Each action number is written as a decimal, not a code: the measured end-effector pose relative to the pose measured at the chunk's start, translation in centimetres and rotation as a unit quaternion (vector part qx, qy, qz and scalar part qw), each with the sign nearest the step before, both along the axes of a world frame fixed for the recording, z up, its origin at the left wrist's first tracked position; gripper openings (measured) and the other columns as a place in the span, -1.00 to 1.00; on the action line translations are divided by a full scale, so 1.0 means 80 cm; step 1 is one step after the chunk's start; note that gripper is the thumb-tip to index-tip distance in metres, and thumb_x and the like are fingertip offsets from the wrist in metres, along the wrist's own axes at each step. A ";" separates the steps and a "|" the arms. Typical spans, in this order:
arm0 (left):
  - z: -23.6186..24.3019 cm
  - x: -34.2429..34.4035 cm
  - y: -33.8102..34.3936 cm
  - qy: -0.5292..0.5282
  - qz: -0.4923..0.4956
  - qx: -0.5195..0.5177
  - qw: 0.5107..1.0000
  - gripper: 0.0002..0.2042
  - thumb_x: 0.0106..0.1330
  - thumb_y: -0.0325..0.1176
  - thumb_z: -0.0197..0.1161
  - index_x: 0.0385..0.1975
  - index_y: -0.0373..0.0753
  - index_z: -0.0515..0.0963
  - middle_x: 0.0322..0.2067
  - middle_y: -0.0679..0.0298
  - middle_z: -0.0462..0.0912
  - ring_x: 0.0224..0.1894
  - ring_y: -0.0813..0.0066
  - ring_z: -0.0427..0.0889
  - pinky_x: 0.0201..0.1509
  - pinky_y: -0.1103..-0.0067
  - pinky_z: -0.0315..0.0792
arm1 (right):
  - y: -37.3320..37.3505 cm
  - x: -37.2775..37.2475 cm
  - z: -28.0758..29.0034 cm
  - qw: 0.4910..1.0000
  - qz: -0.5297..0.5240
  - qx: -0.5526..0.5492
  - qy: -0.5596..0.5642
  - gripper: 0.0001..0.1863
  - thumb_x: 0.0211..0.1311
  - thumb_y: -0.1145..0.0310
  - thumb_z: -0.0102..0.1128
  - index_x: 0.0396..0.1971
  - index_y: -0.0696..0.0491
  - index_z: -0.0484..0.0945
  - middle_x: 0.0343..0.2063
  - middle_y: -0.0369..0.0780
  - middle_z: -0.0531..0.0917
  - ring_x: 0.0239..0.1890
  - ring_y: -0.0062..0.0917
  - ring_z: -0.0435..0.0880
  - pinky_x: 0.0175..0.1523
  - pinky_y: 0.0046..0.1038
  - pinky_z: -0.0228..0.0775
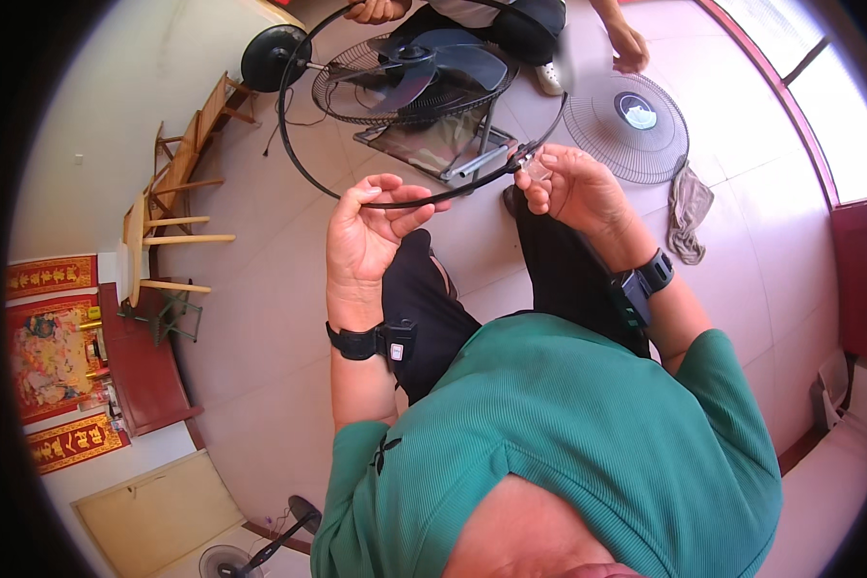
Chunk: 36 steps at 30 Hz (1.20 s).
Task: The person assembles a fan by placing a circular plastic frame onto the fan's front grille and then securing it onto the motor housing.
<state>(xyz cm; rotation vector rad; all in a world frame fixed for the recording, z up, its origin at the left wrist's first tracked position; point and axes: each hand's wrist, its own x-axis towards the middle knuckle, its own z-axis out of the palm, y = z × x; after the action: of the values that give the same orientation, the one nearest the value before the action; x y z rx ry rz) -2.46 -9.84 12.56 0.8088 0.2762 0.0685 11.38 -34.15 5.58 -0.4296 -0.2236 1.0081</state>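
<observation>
A thin black fan guard ring (305, 171) is held up in front of me, its loop reaching towards a person across from me. My left hand (376, 220) has its thumb and fingers around the near part of the ring. At the ring's joint, my right hand (573, 188) pinches the clasp area, with a small clear piece (537, 170) between the fingers. Just beyond the ring lies a fan with dark blades (438, 72) in its rear wire grille (356, 109). The person's hand (378, 10) grips the far side of the ring.
A camouflage folding stool (424, 154) stands under the fan. To the right lie a round front grille (602, 120), beside the person's other hand (629, 48), and a grey rag (689, 214). Wooden chairs (178, 159) are at the left, with a black fan base (270, 58) beyond them.
</observation>
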 end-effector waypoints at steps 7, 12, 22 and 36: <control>0.000 0.010 0.008 -0.005 -0.022 -0.009 1.000 -0.52 0.38 -0.05 -0.08 -0.23 -0.48 0.46 -0.24 -0.26 0.56 -0.09 -0.25 0.54 -0.09 0.20 0.56 | 0.013 -0.001 -0.014 0.999 0.014 -0.021 0.019 -0.81 0.16 0.41 0.08 -0.31 0.23 0.46 -0.38 -0.03 0.62 -0.47 -0.47 0.58 -0.32 -0.47 0.46; -0.009 0.012 0.011 0.015 0.010 0.071 0.997 -0.48 0.41 0.00 -0.17 -0.11 -0.44 0.41 -0.15 -0.23 0.54 -0.06 -0.15 0.55 -0.02 0.23 0.51 | 0.031 0.012 -0.029 0.995 0.019 -0.065 0.066 -0.75 0.20 0.36 0.05 -0.24 0.24 0.41 -0.27 0.04 0.61 -0.37 -0.39 0.63 -0.22 -0.41 0.51; -0.113 -0.214 0.079 0.182 0.149 0.113 0.965 -0.65 0.35 -0.17 -0.05 -0.13 -0.34 0.48 -0.33 0.13 0.63 -0.40 0.27 0.60 -0.32 0.54 0.44 | -0.001 0.013 -0.026 0.991 0.087 -0.095 0.043 -0.64 0.32 0.27 -0.10 -0.08 0.26 0.35 -0.20 0.10 0.58 -0.34 -0.31 0.66 -0.20 -0.38 0.55; -0.193 -0.332 -0.093 0.476 0.071 0.227 0.847 -0.66 0.34 -0.17 -0.03 -0.08 -0.31 0.46 -0.17 0.20 0.58 -0.15 0.35 0.56 -0.16 0.44 0.49 | -0.012 0.021 -0.030 0.994 0.094 -0.040 -0.045 -0.66 0.33 0.37 -0.11 -0.02 0.31 0.35 -0.27 -0.03 0.62 -0.37 -0.41 0.67 -0.21 -0.44 0.54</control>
<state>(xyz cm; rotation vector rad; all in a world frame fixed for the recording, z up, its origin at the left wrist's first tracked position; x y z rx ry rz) -29.00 -17.26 -2.88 1.2555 1.3048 -0.1463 13.03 -35.07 3.19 -0.5354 -0.3089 1.1859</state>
